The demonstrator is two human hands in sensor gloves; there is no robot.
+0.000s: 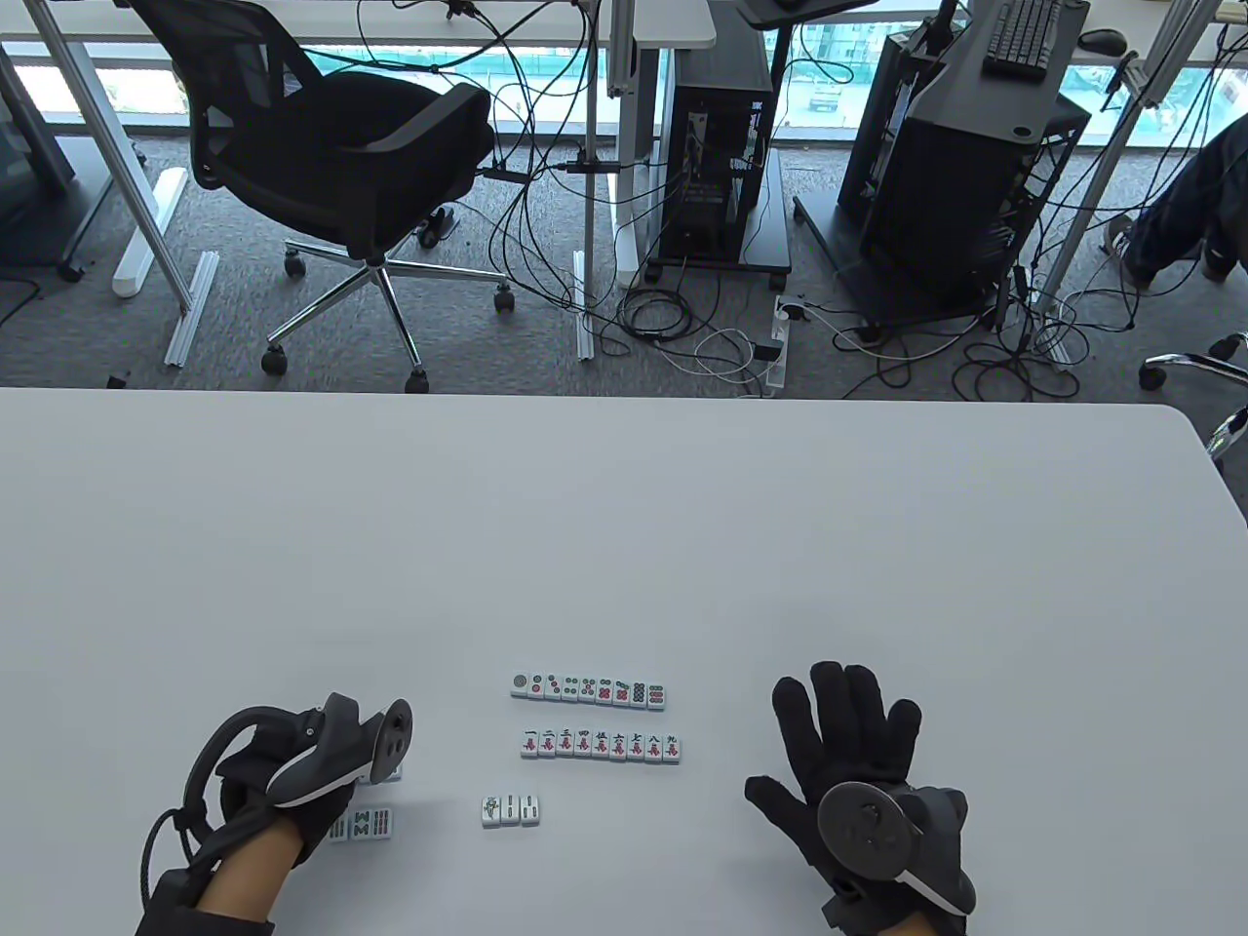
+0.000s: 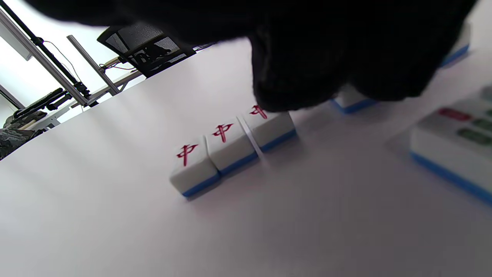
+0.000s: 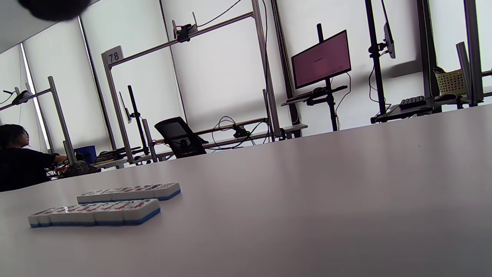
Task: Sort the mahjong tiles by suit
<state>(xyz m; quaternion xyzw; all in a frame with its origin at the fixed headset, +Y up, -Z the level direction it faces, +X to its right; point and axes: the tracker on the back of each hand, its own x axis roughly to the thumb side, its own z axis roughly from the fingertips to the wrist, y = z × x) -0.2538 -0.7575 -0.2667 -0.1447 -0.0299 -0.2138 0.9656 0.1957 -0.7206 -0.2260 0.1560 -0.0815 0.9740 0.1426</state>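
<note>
White table (image 1: 624,507) bears three mahjong tile rows (image 1: 600,746) and loose tiles (image 1: 370,825).

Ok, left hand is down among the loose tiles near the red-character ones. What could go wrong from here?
1. The left hand covers its tiles in the table view, so the wrong suit could get picked.
2. Its fingers touch the end of the three red-character tiles; a nudge could scatter them.
3. The bamboo row holds only three tiles; sliding another in carelessly could knock it crooked.

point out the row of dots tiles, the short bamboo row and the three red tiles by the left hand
dots row (image 1: 589,688), table view, middle tile
bamboo row (image 1: 511,810), table view, middle tile
red tiles (image 2: 228,143), left wrist view, middle tile's face
</note>
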